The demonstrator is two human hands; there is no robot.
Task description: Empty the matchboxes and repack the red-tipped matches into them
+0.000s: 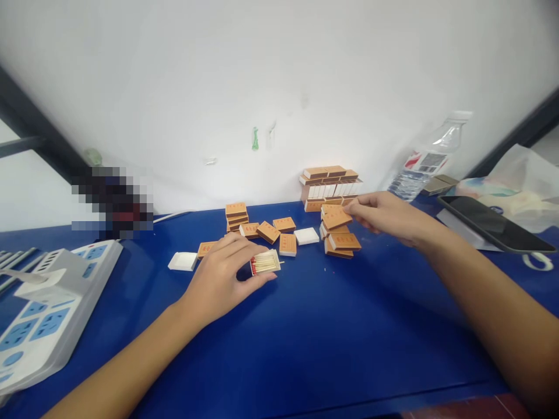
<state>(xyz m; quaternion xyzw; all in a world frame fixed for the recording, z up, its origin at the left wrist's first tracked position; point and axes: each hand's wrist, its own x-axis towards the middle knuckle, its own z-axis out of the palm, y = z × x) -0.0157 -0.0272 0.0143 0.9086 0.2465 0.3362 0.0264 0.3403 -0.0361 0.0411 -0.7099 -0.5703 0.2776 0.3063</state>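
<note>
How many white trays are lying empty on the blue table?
2: one empty white tray lies left of the left hand; another sits among the loose matchboxes, left of the right hand. More may hide behind stacks.

Matt cardboard matchboxes (341,241), glossy table (332,337)

Bare blue desk (314,337) lies open on the near side of both sets of fingers, wide enough for a hand to pass. Beyond the left fingers (244,247), loose matchboxes (268,231) crowd the surface. Past the right fingers (356,209), a stacked matchbox wall (329,186) blocks the way. A power strip (48,308) bounds the left side; a phone (493,224) and water bottle (425,160) bound the right.
</note>
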